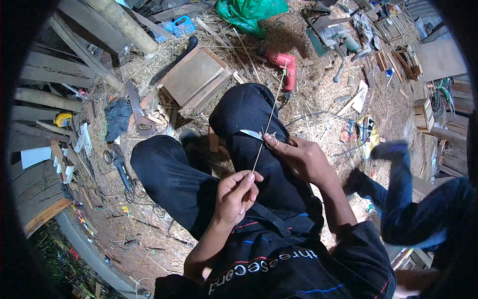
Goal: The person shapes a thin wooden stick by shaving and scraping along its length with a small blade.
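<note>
My left hand [237, 195] pinches the near end of a thin, light-brown stick [271, 115] that slants up and away over my dark trousers. Above my right knee, my right hand [301, 157] is closed round a knife, its handle hidden in the fingers. The knife's bright blade [251, 134] points left and lies across the stick, close to the right thumb. Thin curled shavings show beside that thumb. At its far end, the stick reaches over the red power drill [284, 67] on the ground.
A wooden box [194, 79] stands ahead of my knees, with a handsaw [141, 112] to its left. An angle grinder [119, 167] lies farther left. Green plastic [251, 15] is at the back. Another person's legs [413, 199] are close on my right. Shavings cover the ground.
</note>
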Tool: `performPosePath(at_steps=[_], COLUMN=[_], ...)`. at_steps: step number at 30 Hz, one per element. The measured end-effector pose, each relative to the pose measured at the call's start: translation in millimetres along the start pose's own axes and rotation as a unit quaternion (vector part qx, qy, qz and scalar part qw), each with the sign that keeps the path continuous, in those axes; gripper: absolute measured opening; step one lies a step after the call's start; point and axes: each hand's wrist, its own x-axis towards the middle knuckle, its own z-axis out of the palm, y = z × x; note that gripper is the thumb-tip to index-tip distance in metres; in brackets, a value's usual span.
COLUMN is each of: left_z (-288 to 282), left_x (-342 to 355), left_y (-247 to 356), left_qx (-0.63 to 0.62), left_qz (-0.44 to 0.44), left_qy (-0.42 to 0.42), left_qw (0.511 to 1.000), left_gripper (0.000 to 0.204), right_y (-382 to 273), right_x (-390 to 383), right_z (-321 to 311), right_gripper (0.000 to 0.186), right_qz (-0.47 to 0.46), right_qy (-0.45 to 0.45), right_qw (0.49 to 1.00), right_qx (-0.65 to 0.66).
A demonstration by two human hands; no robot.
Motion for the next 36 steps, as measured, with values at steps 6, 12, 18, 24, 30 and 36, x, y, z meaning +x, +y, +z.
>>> performPosePath(at_steps=[6,12,18,24,30,36], left_z=[-5,6,5,-7,-9,-24], left_x=[-1,13,2,-17,-38,-62], left_y=[-5,-5,-3,-14,-11,-9], left_qx=[0.043,0.081,0.199,0.184,0.164,0.191], left_qz=[0.021,0.068,0.081,0.058,0.0,-0.005], left_qy=[0.022,0.052,0.08,0.074,0.099,0.089], left_qw=[0.999,0.993,0.973,0.978,0.982,0.978], left_gripper=[0.024,0.022,0.021,0.023,0.022,0.025], right_y=[-4,-5,-16,-10,-3,-9], right_x=[1,6,-2,-4,-4,-1], right_z=[-7,-2,2,5,11,14], right_gripper=[0.073,0.078,0.078,0.076,0.074,0.058], right_qz=[-0.036,-0.019,0.011,0.023,0.04,0.056], right_qy=[-0.028,-0.021,0.007,0.012,0.025,0.084], right_qw=[0.998,0.998,1.0,0.999,0.999,0.994], right_qx=[0.032,0.048,0.002,0.02,0.023,0.037])
